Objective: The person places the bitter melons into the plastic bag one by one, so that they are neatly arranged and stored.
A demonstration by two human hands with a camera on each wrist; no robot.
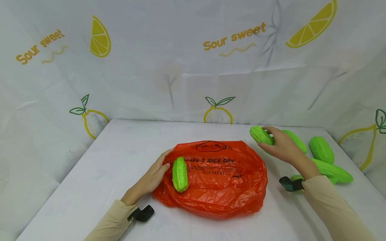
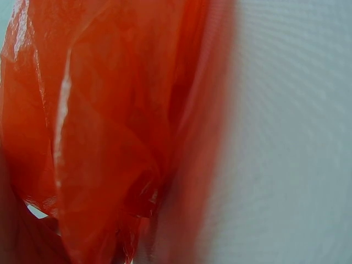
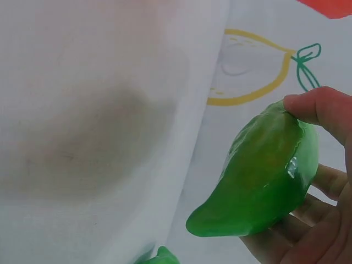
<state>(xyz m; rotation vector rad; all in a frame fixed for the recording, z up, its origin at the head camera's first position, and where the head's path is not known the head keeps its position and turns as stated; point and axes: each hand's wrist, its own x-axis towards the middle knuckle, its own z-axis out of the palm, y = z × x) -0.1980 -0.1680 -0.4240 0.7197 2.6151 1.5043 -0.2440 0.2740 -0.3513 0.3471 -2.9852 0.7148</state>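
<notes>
In the head view my right hand (image 1: 280, 144) holds a green bitter melon (image 1: 259, 134) above the table, right of the bag. The right wrist view shows the thumb on one side of this melon (image 3: 264, 176) and the fingers on the other. A crumpled red plastic bag (image 1: 217, 201) with black print lies in the middle, its mouth spread wide. Another bitter melon (image 1: 180, 174) lies in the bag's left part. My left hand (image 1: 153, 174) grips the bag's left edge, and red plastic (image 2: 110, 110) fills much of the left wrist view.
Several more green melons lie at the right: one behind the right hand, a thick one (image 1: 321, 149) near the table's right edge, and a long one (image 1: 333, 170) partly under the right forearm. Behind the white table (image 1: 120, 150) hangs a lemon-printed cloth (image 1: 150, 67).
</notes>
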